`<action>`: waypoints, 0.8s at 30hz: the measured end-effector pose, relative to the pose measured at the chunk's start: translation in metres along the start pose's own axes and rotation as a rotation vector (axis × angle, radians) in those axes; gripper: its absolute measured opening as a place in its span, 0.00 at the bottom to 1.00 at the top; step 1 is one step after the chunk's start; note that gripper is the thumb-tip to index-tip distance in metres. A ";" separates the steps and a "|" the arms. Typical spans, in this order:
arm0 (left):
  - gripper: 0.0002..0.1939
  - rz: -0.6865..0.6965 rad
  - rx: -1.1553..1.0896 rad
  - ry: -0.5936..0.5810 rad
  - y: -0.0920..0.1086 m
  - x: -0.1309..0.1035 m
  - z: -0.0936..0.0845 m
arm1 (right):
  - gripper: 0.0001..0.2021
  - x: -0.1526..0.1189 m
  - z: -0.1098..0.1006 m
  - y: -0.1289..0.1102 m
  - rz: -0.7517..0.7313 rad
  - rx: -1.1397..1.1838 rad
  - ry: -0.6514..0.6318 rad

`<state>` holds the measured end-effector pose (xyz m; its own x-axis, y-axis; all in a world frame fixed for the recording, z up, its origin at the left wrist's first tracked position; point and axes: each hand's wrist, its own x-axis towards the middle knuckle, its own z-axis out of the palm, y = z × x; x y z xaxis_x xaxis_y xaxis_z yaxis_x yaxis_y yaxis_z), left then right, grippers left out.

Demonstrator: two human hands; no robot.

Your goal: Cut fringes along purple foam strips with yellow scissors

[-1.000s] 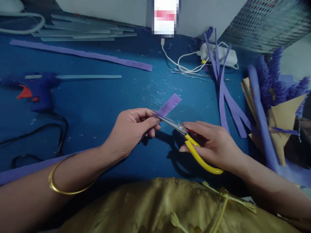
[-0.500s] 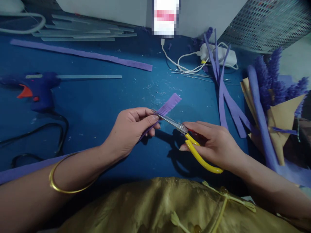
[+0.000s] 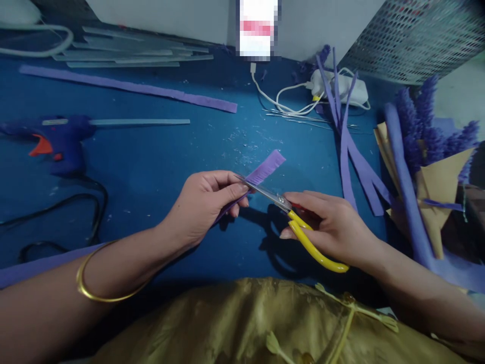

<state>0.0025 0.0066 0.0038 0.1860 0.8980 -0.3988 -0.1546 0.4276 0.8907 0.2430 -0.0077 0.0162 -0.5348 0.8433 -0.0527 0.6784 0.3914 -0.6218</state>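
Between the thumb and fingers of my left hand (image 3: 212,205) is a narrow purple strip (image 3: 267,167), whose fringed end sticks out up and to the right. My right hand (image 3: 333,225) is closed round the yellow handles of the scissors (image 3: 316,250). The metal blades lie across the strip right beside my left thumb and look nearly closed. Part of the strip hangs below my left fingers, where the hand partly hides it.
A blue glue gun (image 3: 70,144) with a black cord lies left. Farther back are a long purple strip (image 3: 129,87), clear glue sticks (image 3: 132,53) and a white power strip (image 3: 354,88). Purple strips (image 3: 344,151) and a wrapped purple flower bouquet (image 3: 435,167) lie right.
The fringed end of the strip has shifted slightly right and down. The scissors have moved slightly along with it; both hands keep their hold.
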 end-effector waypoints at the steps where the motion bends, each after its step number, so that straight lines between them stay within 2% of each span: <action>1: 0.05 -0.005 -0.002 -0.001 0.000 0.000 0.000 | 0.25 0.000 0.000 0.000 0.004 0.003 -0.007; 7: 0.04 -0.069 -0.055 -0.040 0.004 0.001 -0.002 | 0.24 -0.001 -0.003 -0.002 0.040 0.094 -0.012; 12: 0.05 -0.108 -0.075 -0.066 0.005 0.002 -0.004 | 0.20 -0.001 -0.003 -0.001 0.053 0.138 -0.028; 17: 0.04 -0.062 -0.090 -0.071 0.004 0.001 -0.003 | 0.21 -0.002 -0.004 -0.001 0.071 0.159 -0.013; 24: 0.04 -0.006 -0.027 -0.002 0.003 0.000 -0.001 | 0.23 -0.001 -0.004 0.000 0.061 0.054 0.008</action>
<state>0.0015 0.0082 0.0059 0.1887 0.8950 -0.4041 -0.1794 0.4360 0.8819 0.2459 -0.0073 0.0198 -0.4892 0.8679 -0.0858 0.6813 0.3188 -0.6590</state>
